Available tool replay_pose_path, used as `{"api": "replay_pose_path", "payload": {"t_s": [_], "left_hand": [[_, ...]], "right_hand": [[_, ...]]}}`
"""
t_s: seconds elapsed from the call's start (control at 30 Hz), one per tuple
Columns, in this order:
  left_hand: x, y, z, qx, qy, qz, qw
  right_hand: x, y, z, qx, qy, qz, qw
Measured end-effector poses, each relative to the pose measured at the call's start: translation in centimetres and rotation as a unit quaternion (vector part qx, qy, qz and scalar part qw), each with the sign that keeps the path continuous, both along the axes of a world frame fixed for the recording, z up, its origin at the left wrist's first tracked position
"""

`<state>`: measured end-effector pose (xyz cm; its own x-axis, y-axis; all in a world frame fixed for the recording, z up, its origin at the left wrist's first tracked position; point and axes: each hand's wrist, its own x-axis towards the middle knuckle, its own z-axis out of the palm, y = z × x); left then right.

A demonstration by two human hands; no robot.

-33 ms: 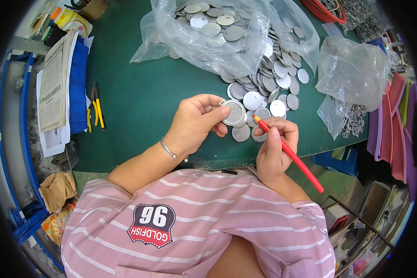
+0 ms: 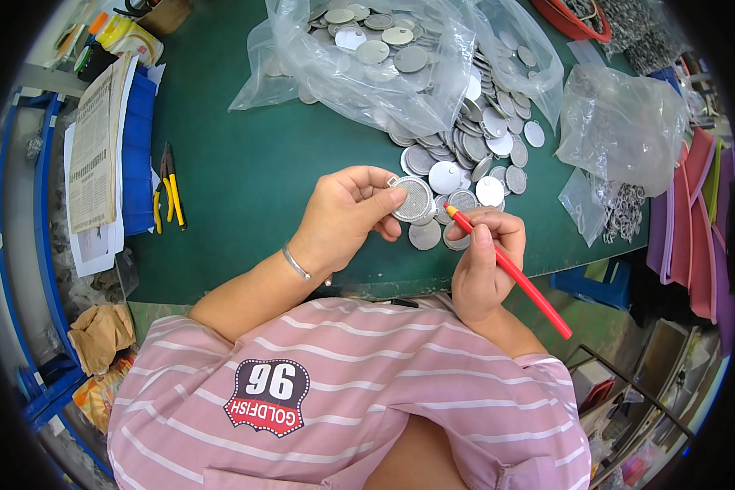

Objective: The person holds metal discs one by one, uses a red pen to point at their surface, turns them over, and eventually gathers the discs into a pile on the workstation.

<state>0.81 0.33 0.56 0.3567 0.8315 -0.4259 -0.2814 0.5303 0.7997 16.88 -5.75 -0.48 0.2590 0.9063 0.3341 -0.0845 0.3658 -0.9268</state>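
Observation:
Between the thumb and fingers of my left hand (image 2: 343, 208) is a round silver metal disc pendant (image 2: 413, 198), with a small loop at its upper edge and a textured face turned up. My right hand (image 2: 488, 273) grips a red pencil (image 2: 537, 302), its red tip pointing up and left, a little right of the pendant and apart from it. Similar loose metal discs (image 2: 444, 177) lie beneath and beyond both hands, in a heap. The heap runs back to a clear plastic bag (image 2: 367, 86) with many more discs in it.
Yellow-handled pliers (image 2: 171, 192) lie at the left, next to a blue bin (image 2: 140, 139) with papers against it. On the right are another clear bag (image 2: 621, 122) and small metal clasps (image 2: 626, 212). A red basket (image 2: 559, 20) stands at the far right. The table is green (image 2: 229, 171).

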Motion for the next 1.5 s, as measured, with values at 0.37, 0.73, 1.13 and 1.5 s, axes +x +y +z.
{"api": "replay_pose_path", "payload": {"t_s": [0.37, 0.73, 1.13, 1.5], "left_hand": [[-0.1, -0.3, 0.1, 0.037, 0.009, -0.023, 0.999], [-0.3, -0.2, 0.0, 0.029, -0.044, -0.031, 0.998], [-0.2, -0.2, 0.2, 0.057, -0.016, -0.015, 0.998], [-0.2, -0.2, 0.2, 0.044, -0.025, -0.02, 0.999]], "right_hand": [[-0.3, 0.6, 0.0, -0.046, -0.081, 0.036, 0.995], [-0.6, 0.8, -0.8, -0.048, -0.023, 0.083, 0.995], [-0.4, 0.7, -0.9, -0.035, -0.011, 0.098, 0.995], [-0.7, 0.8, -0.8, -0.02, -0.009, 0.08, 0.997]]}}
